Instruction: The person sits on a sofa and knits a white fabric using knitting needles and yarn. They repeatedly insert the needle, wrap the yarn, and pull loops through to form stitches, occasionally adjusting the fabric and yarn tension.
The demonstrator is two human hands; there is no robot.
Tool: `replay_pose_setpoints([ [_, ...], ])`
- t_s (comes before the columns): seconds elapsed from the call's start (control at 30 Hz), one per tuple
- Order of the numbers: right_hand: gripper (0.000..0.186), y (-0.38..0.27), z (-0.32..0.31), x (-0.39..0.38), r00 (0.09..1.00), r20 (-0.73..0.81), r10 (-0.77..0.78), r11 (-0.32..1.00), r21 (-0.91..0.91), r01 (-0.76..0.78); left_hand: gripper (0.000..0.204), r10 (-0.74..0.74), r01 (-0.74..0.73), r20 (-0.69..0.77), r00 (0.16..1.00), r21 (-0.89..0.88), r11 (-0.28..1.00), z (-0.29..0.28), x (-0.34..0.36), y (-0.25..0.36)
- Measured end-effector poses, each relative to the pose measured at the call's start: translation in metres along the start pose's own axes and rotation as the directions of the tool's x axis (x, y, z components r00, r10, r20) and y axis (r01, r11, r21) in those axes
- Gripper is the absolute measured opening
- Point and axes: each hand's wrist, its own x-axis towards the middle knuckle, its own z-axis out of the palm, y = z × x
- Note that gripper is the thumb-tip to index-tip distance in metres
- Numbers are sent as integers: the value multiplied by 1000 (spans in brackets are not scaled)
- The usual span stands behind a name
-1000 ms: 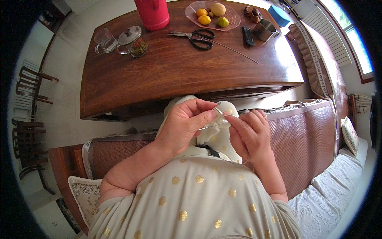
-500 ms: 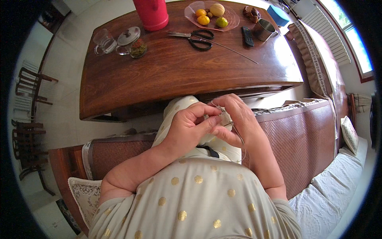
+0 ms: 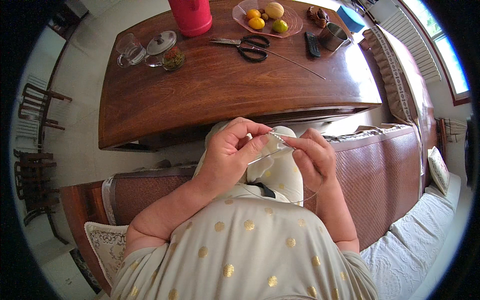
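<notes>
Your right hand [image 3: 317, 157] has drawn back from your left hand [image 3: 231, 154]; both pinch thin knitting [image 3: 278, 137] above your lap [image 3: 286, 182]. Glossy dark wood surface [image 3: 200, 95] ahead, woven brown seat [image 3: 377, 185], pale floor [image 3: 82, 115].

Brown wooden table [image 3: 200, 95], polished top; gleams at right end. At left, clear glass mug [image 3: 132, 49] just beside lidded glass mug [image 3: 173, 58]. Toward far side, red jug [image 3: 191, 17], then see-through fruit bowl [image 3: 294, 21]. In middle, scissors [image 3: 240, 45] with black handles, blades pointing left; thin rod [image 3: 295, 62] slanting out from handles toward near right. At right, black remote [image 3: 312, 45] just beside metal mug [image 3: 332, 38]; dark brown objects [image 3: 318, 17] close beyond both.
</notes>
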Motion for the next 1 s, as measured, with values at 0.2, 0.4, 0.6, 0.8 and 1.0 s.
replay_pose_setpoints([
  [0.2, 22, 6, -9, 4, 987, 139, 85, 947, 296, -123, 20, -276, 327, 211, 938, -270, 905, -4, 1, 13],
  [0.4, 23, 10, -9, -1, 987, 132, 93, 926, 352, -134, 24, -339, 405, 248, 907, -299, 864, -1, 0, 20],
  [0.6, 21, 5, -10, -3, 987, 124, 103, 927, 347, -140, 20, -301, 343, 175, 937, -313, 886, 4, -1, 18],
  [0.8, 23, -11, -6, -3, 1000, -18, -6, 995, -98, 4, 18, -267, 273, 66, 961, -354, 895, 6, -4, 11],
  [1.0, 27, -21, -4, -1, 992, -63, -109, 948, -308, 84, 15, -260, 261, 49, 964, -341, 903, 4, -5, 5],
])
